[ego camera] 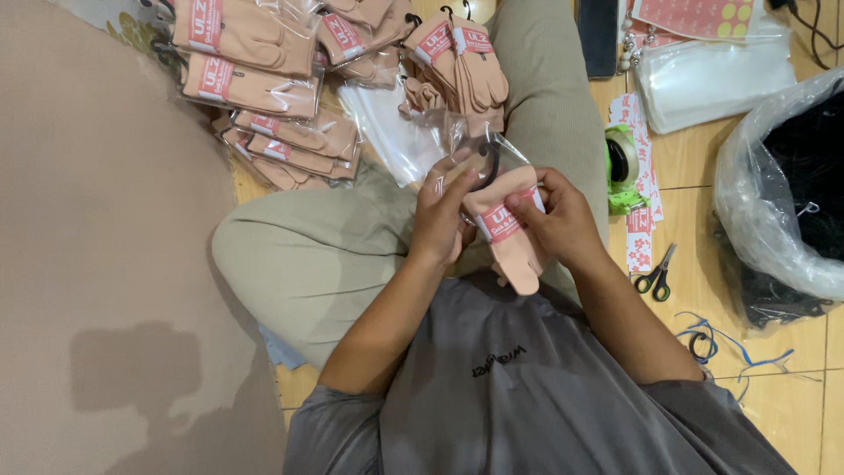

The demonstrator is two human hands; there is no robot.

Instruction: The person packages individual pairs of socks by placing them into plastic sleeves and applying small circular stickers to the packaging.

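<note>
Bagging looks to be the step in hand: both hands, left hand [441,218] and right hand [563,220], are clenched on a pair of peach fabric socks with a pink paper band [510,230], its far end inside a clear plastic sleeve [479,145], above the lap. Sliding further seems to need a steady mouth. Wooden floor [703,158] carries bagged pairs far left [255,62], black-handled scissors [657,274] right.

Wooden floor [694,158]. Pile of bagged peach socks [264,79] upper left, more on hangers [466,53] top centre. Stack of empty clear bags [712,75] top right, sticker sheet [694,13] lying on it. Green tape dispenser [622,167] on a strip of pink labels [640,229]. Small black-handled scissors [656,274] just below. Large clear sack of dark items [787,193] at right edge, blue cord [721,343] near it.
</note>
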